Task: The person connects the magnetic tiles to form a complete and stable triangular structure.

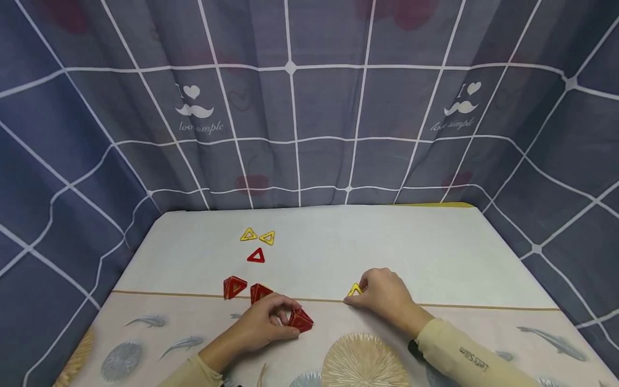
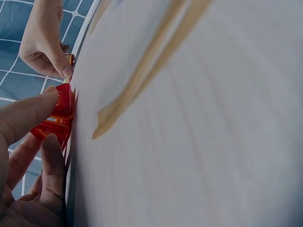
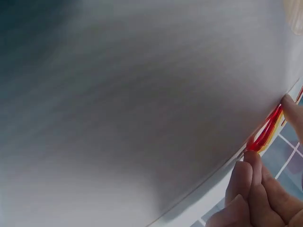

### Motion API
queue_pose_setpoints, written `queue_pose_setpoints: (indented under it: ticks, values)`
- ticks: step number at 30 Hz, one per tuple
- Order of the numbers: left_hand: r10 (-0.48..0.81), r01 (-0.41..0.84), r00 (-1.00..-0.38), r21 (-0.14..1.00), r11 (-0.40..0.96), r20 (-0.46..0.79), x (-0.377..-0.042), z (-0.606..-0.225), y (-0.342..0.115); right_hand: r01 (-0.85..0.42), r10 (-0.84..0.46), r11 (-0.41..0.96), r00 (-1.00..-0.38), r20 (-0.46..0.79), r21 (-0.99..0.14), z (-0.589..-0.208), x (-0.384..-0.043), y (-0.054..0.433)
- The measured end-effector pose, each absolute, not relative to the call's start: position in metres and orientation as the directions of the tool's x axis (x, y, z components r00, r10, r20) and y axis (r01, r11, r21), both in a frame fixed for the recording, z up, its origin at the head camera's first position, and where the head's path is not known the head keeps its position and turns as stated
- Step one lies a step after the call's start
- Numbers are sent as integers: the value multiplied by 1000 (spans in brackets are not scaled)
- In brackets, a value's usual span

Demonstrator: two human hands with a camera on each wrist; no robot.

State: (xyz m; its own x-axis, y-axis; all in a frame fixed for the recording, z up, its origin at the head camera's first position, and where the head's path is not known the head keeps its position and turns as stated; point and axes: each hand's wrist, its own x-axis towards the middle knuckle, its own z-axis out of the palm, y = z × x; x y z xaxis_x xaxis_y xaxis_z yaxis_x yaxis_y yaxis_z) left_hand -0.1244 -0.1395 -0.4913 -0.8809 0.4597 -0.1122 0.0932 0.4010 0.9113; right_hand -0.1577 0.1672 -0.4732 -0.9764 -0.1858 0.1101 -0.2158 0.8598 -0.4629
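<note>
My left hand grips a red pyramid-like block built of translucent triangular tiles, close to the tabletop. In the left wrist view its thumb and fingers pinch the red block from two sides. Off to the right, my right hand pinches a yellow triangular tile with an open middle. Seen edge-on in the right wrist view, red and yellow edges lie between thumb and fingers; how many tiles these are I cannot tell. Another red block stands just behind the left hand, partly hidden by it.
A further red block sits farther left. Behind it lie a flat red triangle and two yellow triangles. The table has a white back part and a patterned front. A gridded curtain encloses the back and sides.
</note>
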Motion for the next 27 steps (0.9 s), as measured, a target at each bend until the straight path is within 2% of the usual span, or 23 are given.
queue_pose_setpoints:
  ticks: [12,16,22,27]
  values:
    - [466,79,-877,922,379,-116,-125,-492,-141,-199,-185,867,-980,76,-456,-472,-159,169]
    - [460,70,-879,924,375,-121,-125,-493,-141,-191,-205,813,-978,37,-550,-471,-162,174]
    - [454,64,-882,924,376,-124,-124,-493,-141,-180,-277,653,-961,-11,-736,-473,-164,191]
    - [463,77,-879,927,368,-111,-124,-493,-141,-140,-309,574,-949,-56,-807,-476,-164,200]
